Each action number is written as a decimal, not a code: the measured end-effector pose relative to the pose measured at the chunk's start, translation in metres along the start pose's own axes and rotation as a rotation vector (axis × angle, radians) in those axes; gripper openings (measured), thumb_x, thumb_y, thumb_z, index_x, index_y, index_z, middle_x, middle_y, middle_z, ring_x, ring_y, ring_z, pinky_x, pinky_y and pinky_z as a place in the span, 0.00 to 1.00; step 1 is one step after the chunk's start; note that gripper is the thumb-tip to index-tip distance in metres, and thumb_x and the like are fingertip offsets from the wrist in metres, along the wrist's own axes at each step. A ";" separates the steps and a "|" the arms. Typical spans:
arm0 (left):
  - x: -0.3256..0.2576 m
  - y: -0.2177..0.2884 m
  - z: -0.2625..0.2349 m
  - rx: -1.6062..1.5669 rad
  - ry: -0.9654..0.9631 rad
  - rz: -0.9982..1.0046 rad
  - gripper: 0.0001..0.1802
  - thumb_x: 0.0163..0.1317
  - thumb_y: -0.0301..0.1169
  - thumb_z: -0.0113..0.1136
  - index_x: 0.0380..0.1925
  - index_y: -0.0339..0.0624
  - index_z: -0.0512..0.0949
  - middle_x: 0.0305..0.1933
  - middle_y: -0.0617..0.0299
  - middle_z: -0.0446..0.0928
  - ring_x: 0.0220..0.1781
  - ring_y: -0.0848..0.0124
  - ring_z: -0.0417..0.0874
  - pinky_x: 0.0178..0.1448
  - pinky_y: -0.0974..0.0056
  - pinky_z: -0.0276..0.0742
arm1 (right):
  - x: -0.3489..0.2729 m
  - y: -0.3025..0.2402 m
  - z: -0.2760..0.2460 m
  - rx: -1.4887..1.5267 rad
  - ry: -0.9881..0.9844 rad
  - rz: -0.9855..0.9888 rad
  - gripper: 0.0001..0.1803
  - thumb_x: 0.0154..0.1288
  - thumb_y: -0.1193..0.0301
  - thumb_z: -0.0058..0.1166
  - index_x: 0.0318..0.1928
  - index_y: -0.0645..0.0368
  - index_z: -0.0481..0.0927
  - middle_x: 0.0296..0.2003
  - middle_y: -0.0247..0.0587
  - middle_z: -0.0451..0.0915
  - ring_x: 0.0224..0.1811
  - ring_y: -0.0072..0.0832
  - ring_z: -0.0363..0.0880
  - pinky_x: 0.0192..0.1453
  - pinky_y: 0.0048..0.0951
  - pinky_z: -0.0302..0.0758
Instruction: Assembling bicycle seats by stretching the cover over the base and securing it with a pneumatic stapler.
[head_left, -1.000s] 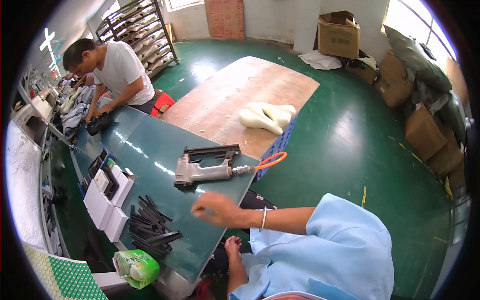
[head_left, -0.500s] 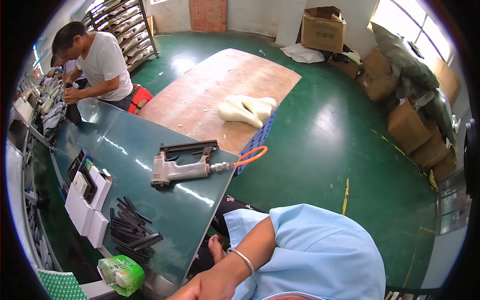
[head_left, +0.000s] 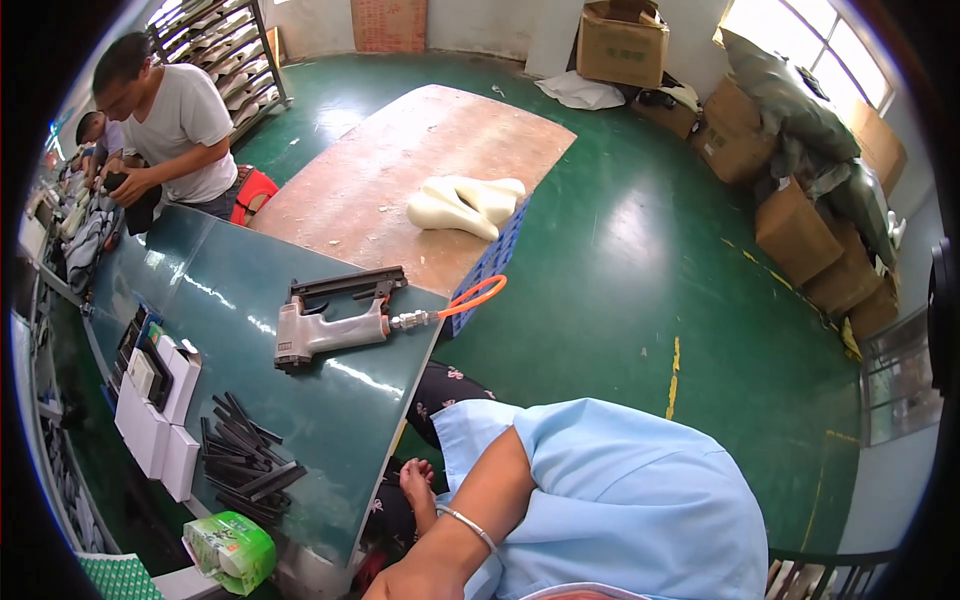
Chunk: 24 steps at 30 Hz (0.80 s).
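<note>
My right arm (head_left: 500,490), in a light blue sleeve with a silver bracelet at the wrist, reaches toward the lower edge. There my right hand (head_left: 420,580) is mostly cut off and its fingers do not show. Past that wrist, my left hand (head_left: 416,480) lies over my dark patterned trousers, fingers loosely bent and apart, with nothing visible in it. On the green-topped table (head_left: 340,450) beside me lies a grey staple gun (head_left: 335,330) with an orange hose (head_left: 475,297). Several black staple strips (head_left: 245,450) lie piled nearer. Neither hand touches these.
White boxes (head_left: 150,430) and a green packet (head_left: 230,550) are at the table's left. Cream foot-shaped forms (head_left: 465,205) rest on a wooden board (head_left: 350,190) above a blue crate (head_left: 495,265). A co-worker (head_left: 185,125) handles something dark. Cartons (head_left: 800,235) line the right wall.
The whole view has shifted, so the table and board sit a little further left and higher. More of my left hand shows past my right wrist. The co-worker has raised the dark item.
</note>
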<state>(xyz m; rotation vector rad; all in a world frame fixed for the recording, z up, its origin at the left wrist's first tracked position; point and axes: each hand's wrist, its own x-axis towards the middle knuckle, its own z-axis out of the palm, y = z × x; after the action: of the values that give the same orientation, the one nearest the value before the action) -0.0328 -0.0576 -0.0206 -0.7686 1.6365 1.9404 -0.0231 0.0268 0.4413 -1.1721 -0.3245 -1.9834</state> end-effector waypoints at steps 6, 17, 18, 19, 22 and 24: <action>0.012 -0.012 -0.014 0.104 0.028 0.072 0.11 0.64 0.36 0.53 0.38 0.39 0.73 0.28 0.61 0.75 0.26 0.74 0.75 0.25 0.71 0.69 | -0.004 -0.011 0.006 0.012 0.001 0.065 0.29 0.73 0.62 0.36 0.67 0.65 0.50 0.65 0.45 0.58 0.67 0.33 0.57 0.68 0.38 0.56; 0.004 -0.005 -0.006 -0.105 -0.055 -0.016 0.11 0.63 0.35 0.54 0.40 0.41 0.71 0.30 0.63 0.76 0.27 0.74 0.76 0.25 0.72 0.69 | -0.006 0.013 0.004 0.115 0.029 0.028 0.30 0.73 0.59 0.34 0.68 0.64 0.49 0.66 0.44 0.57 0.68 0.33 0.56 0.69 0.38 0.54; 0.004 -0.004 -0.007 -0.098 -0.074 -0.018 0.10 0.63 0.35 0.54 0.40 0.41 0.71 0.30 0.63 0.76 0.27 0.74 0.76 0.25 0.72 0.70 | -0.004 0.017 0.002 0.122 0.031 0.023 0.31 0.73 0.59 0.34 0.68 0.64 0.49 0.66 0.44 0.57 0.68 0.33 0.56 0.69 0.38 0.54; 0.005 -0.003 -0.007 -0.091 -0.095 -0.021 0.10 0.64 0.35 0.53 0.40 0.42 0.71 0.31 0.63 0.77 0.28 0.74 0.77 0.26 0.72 0.71 | -0.004 0.020 0.001 0.128 0.034 0.017 0.31 0.73 0.59 0.34 0.68 0.64 0.49 0.66 0.44 0.57 0.68 0.33 0.56 0.69 0.38 0.54; 0.004 -0.002 -0.006 -0.080 -0.054 -0.010 0.11 0.64 0.36 0.53 0.41 0.43 0.72 0.31 0.63 0.77 0.29 0.74 0.78 0.28 0.73 0.72 | -0.003 0.024 -0.003 0.139 0.049 -0.005 0.31 0.73 0.58 0.33 0.68 0.64 0.49 0.66 0.44 0.56 0.68 0.33 0.56 0.69 0.38 0.54; 0.003 -0.001 -0.003 -0.065 -0.045 -0.018 0.11 0.64 0.37 0.53 0.41 0.43 0.72 0.31 0.63 0.77 0.29 0.73 0.78 0.28 0.73 0.72 | -0.003 0.024 -0.003 0.147 0.058 -0.016 0.31 0.73 0.57 0.33 0.68 0.64 0.49 0.66 0.44 0.56 0.68 0.33 0.55 0.70 0.38 0.53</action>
<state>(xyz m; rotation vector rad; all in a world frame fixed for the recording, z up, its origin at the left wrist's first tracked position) -0.0338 -0.0608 -0.0236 -0.7562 1.5417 1.9927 -0.0066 0.0108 0.4328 -1.0197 -0.4432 -1.9674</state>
